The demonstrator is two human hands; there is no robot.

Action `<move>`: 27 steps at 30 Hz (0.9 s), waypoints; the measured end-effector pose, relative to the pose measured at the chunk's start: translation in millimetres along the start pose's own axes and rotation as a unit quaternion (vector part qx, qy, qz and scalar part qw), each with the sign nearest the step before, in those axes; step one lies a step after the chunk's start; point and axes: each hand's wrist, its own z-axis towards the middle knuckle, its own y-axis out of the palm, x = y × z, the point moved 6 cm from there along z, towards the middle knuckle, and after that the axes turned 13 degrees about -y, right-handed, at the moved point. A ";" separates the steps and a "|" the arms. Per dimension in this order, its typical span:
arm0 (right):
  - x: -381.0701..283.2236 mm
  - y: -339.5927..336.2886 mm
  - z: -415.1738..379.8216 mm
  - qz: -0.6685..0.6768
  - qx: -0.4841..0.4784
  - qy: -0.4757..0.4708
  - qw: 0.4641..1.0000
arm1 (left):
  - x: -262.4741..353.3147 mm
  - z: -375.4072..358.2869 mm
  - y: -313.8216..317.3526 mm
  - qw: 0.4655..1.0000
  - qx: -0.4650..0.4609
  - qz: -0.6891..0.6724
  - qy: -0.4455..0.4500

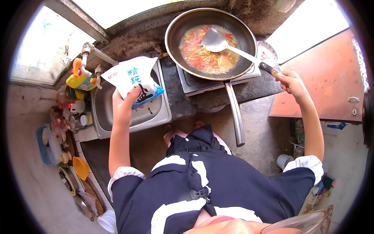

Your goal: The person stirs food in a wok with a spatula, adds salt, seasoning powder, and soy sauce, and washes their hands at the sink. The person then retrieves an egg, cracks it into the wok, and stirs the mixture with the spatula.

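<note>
A white and blue plastic bag [134,74] with printed characters is held up over the sink by my left hand [126,102], its thumb across the front. My right hand [293,82] is closed around the wooden handle of a metal spatula [214,40]. The spatula's blade rests in a wok [171,43], among red and yellow pieces in bubbling liquid [206,60]. Beneath the wok is a stove [187,84], and the wok's metal handle points down towards my body.
A steel sink [165,113] lies at the left, with a faucet [99,76] and a yellow bottle [81,81] beside it. Behind the wok's right side sits a plate [267,52]. A reddish board [311,85] stands at the right. Bottles and containers line the left wall.
</note>
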 end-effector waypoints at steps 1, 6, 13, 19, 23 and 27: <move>1.7 -1.6 0.8 0.007 -0.007 0.021 1.000 | -1.3 0.3 -1.7 1.000 0.003 -0.001 -0.002; 6.1 -6.1 5.9 0.027 -0.030 0.037 0.998 | -3.0 -0.4 -4.6 1.000 -0.001 -0.006 0.003; -5.4 -4.5 13.4 -0.018 -0.025 0.025 0.999 | -8.5 0.4 -10.5 1.000 -0.003 -0.017 -0.001; -7.8 -3.1 16.8 0.013 -0.040 0.049 0.998 | -10.3 -1.6 -15.3 1.000 0.022 0.004 0.002; -6.5 -3.1 16.0 0.068 -0.053 0.068 0.994 | -11.2 -2.1 -17.5 1.000 0.021 0.005 0.003; -4.0 -3.3 16.3 0.098 -0.070 0.074 0.990 | -11.5 -2.4 -19.6 1.000 0.023 0.005 0.003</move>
